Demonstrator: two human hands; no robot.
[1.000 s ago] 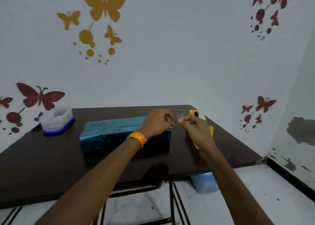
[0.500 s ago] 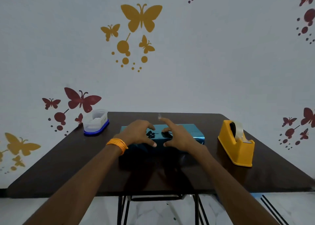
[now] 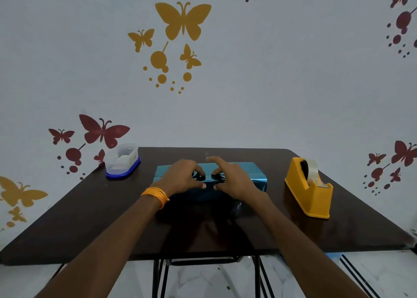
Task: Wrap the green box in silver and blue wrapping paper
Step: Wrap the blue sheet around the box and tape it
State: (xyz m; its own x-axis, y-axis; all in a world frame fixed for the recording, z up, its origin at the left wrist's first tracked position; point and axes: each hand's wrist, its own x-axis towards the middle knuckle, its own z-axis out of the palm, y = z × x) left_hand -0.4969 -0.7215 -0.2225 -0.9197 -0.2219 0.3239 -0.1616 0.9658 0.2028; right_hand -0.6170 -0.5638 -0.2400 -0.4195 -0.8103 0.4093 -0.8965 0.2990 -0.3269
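Note:
The box [image 3: 249, 173], covered in shiny blue wrapping paper, lies lengthwise at the middle of the dark table [image 3: 90, 218]. Both my hands rest on its top, close together. My left hand [image 3: 180, 177], with an orange thread band at the wrist, presses the paper with its fingertips and thumb. My right hand [image 3: 232, 178] presses beside it with thumb and lower fingers, while its index finger points up and away. A faint small bit of clear tape seems to stick at that fingertip. No green of the box shows.
A yellow tape dispenser [image 3: 309, 191] with a clear roll stands on the table to the right of the box. A clear plastic container with a blue lid [image 3: 123, 161] sits upside down at the back left corner. Behind is a wall with butterfly stickers.
A second ago both hands pinched a piece of tape near the dispenser. They have since moved onto the box top, and the view has swung left to centre the box.

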